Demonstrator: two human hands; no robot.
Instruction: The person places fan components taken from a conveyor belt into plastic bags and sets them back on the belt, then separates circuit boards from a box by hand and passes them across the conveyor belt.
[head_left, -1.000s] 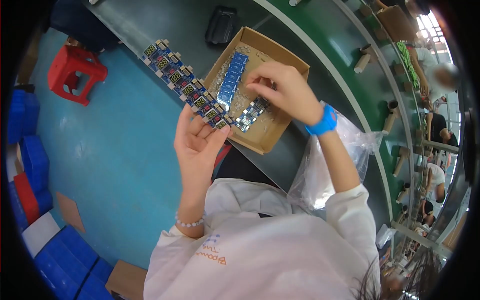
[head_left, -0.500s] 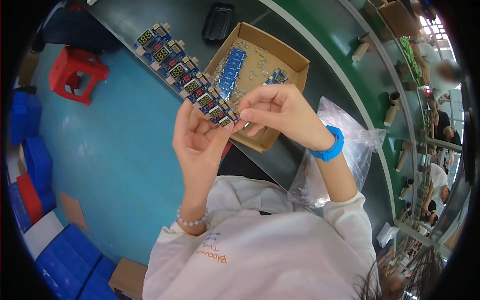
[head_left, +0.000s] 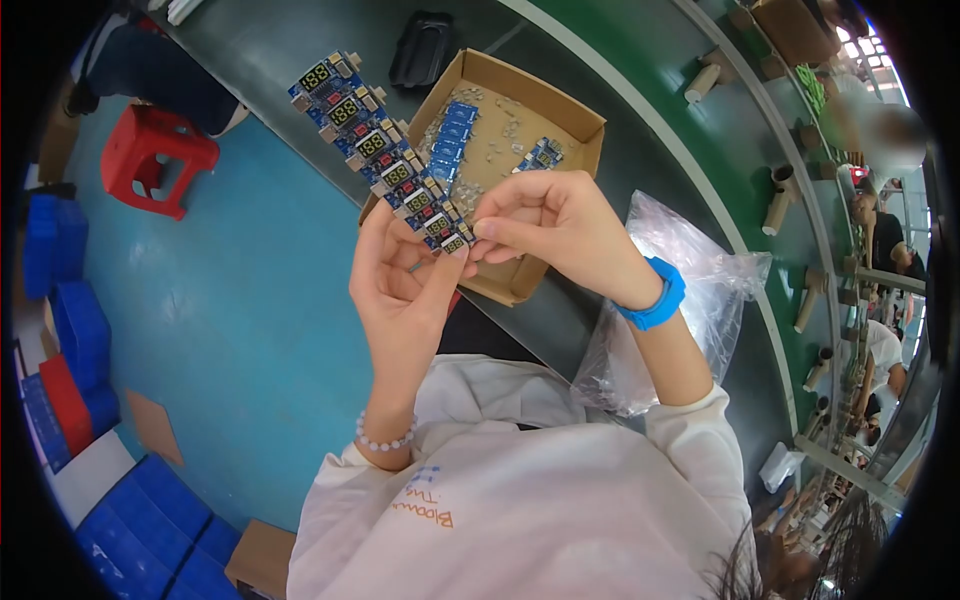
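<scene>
A long strip of blue circuit boards [head_left: 397, 173] with small digit displays and metal connectors slants up and to the left from my hands. My left hand [head_left: 405, 275] is closed on its lower end, thumb on top and fingers beneath. At the right edge of that end, my right hand [head_left: 545, 220] pinches with thumb and forefinger; whatever lies between those fingertips is too small to make out. Behind the hands stands a shallow cardboard box [head_left: 575, 115], holding another blue board strip [head_left: 453, 142], a smaller board piece [head_left: 542, 155] and many small metal parts.
A black plastic tray [head_left: 421, 48] lies beyond the box on the dark table. Clear plastic bags [head_left: 665, 300] rest to the right. At left are a red stool [head_left: 160, 155], blue bins [head_left: 140, 520] and a person's leg [head_left: 165, 75]. Other people sit far right.
The board strip has turned a little more upright, its far end shifting right. My right hand remains at the strip's lower edge, its fingers slightly more closed together.
</scene>
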